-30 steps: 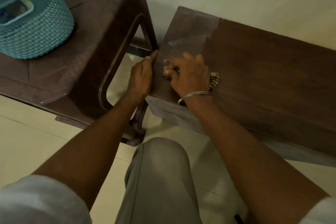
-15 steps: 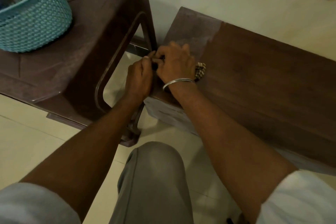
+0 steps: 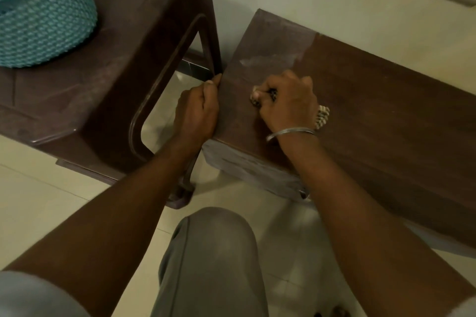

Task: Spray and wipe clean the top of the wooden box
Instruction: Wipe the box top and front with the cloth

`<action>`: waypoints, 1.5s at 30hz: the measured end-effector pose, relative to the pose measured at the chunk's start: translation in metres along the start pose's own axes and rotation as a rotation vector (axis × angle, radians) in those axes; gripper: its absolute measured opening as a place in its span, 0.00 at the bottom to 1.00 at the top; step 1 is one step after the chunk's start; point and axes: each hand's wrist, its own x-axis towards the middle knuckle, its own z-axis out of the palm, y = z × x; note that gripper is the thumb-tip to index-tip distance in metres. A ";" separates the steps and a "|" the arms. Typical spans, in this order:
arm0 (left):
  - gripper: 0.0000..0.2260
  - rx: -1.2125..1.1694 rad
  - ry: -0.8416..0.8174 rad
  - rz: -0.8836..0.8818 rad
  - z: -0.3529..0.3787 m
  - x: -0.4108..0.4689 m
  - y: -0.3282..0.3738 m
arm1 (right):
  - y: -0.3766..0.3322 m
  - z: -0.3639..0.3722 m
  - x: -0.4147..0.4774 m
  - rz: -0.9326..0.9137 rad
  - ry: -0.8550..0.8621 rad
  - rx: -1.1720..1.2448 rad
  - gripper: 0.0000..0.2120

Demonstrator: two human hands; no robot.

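Observation:
The dark wooden box (image 3: 386,116) stands on the floor against the wall, its far left corner dusty and pale. My right hand (image 3: 288,100) presses down on the box top near the left end, closed around a bunched checkered cloth (image 3: 322,116) that pokes out at both sides of the fist. My left hand (image 3: 197,110) grips the box's left edge, thumb on the top. No spray bottle is in view.
A brown plastic table (image 3: 123,64) stands close to the left of the box, with a teal woven basket (image 3: 46,23) on it. My knee (image 3: 213,252) is bent below the box over a pale tiled floor (image 3: 38,201).
My right hand with the cloth has slid right, away from the left edge, after having moved up against my left hand. My left hand stays on the box's edge.

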 end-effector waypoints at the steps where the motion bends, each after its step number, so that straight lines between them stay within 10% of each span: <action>1: 0.22 0.015 -0.001 -0.001 -0.001 0.000 -0.002 | -0.012 0.005 0.006 -0.014 -0.018 0.006 0.02; 40: 0.20 0.009 -0.318 -0.138 0.007 0.039 0.028 | 0.005 0.006 0.041 0.015 0.019 -0.032 0.03; 45: 0.18 -0.072 -0.401 0.122 0.008 0.057 0.031 | -0.030 0.032 0.071 -0.071 -0.053 -0.075 0.06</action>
